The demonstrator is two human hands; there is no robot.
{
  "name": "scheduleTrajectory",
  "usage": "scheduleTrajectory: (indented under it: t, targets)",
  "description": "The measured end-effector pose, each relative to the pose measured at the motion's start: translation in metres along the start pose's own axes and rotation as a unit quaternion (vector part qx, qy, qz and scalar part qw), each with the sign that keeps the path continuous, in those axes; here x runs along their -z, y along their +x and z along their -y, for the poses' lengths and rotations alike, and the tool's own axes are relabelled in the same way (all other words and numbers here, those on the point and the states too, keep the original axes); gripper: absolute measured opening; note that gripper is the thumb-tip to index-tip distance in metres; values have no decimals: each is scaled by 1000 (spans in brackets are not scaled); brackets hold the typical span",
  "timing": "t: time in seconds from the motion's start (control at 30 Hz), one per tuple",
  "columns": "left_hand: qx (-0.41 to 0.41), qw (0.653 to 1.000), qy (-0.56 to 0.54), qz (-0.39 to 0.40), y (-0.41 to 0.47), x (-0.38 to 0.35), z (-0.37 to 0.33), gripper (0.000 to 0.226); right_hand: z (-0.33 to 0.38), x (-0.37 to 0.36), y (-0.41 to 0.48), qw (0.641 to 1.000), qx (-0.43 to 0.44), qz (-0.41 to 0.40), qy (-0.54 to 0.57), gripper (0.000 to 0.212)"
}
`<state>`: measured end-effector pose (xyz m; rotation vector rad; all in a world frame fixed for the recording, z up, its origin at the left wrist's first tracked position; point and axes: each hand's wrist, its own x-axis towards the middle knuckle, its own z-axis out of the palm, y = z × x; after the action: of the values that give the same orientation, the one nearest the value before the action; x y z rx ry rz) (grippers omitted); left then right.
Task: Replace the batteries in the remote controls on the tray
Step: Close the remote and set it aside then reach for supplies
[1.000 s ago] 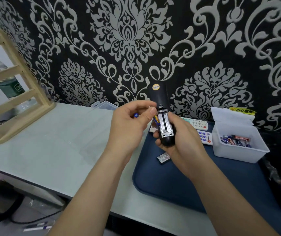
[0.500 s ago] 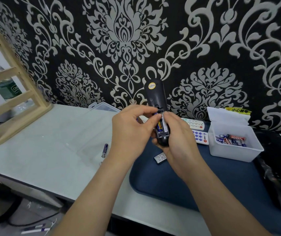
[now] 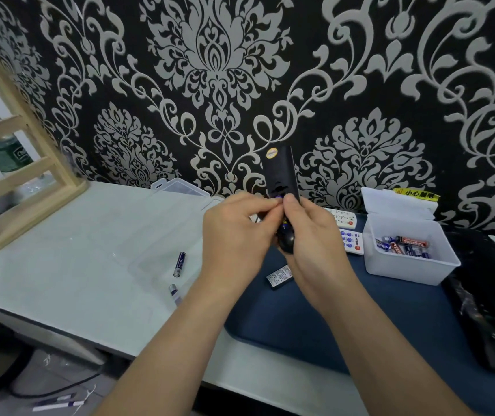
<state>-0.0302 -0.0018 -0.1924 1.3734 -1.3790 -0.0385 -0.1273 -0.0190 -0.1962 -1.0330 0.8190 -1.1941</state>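
Note:
My right hand (image 3: 312, 244) grips a black remote (image 3: 280, 172) upright, back side toward me, above the left end of the dark blue tray (image 3: 315, 319). My left hand (image 3: 234, 235) has its fingertips curled against the battery bay, where a blue battery (image 3: 277, 197) shows between both thumbs; most of the bay is hidden. The remote's black battery cover (image 3: 279, 276) lies on the tray. Two white remotes (image 3: 351, 235) lie at the tray's back. A white box (image 3: 408, 250) holds several batteries. Two loose batteries (image 3: 179, 264) lie on the table.
A clear plastic box with its lid open (image 3: 180, 189) lies at the back of the white table (image 3: 60, 265). A wooden rack (image 3: 15, 175) stands at the left. A black bag (image 3: 489, 301) covers the tray's right end. Wallpapered wall runs close behind.
Both hands have closed over the battery bay, which was open to view a second ago. A battery has gone from my left fingers into the bay. The view has tipped a little.

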Motion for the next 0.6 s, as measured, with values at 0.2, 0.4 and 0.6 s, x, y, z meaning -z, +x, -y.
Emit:
scheduleTrajectory:
  t: [0.2, 0.4, 0.6]
  targets:
    - [343, 880, -325, 44, 8, 14, -15, 8, 7, 10, 1, 996, -18, 82, -6, 23]
    - [437, 775, -428, 157, 15, 26, -1, 52, 6, 12, 2, 998, -5, 58, -6, 25]
    - [382, 786, -460, 155, 15, 30, -1, 59, 10, 13, 2, 999, -8, 47, 10, 23]
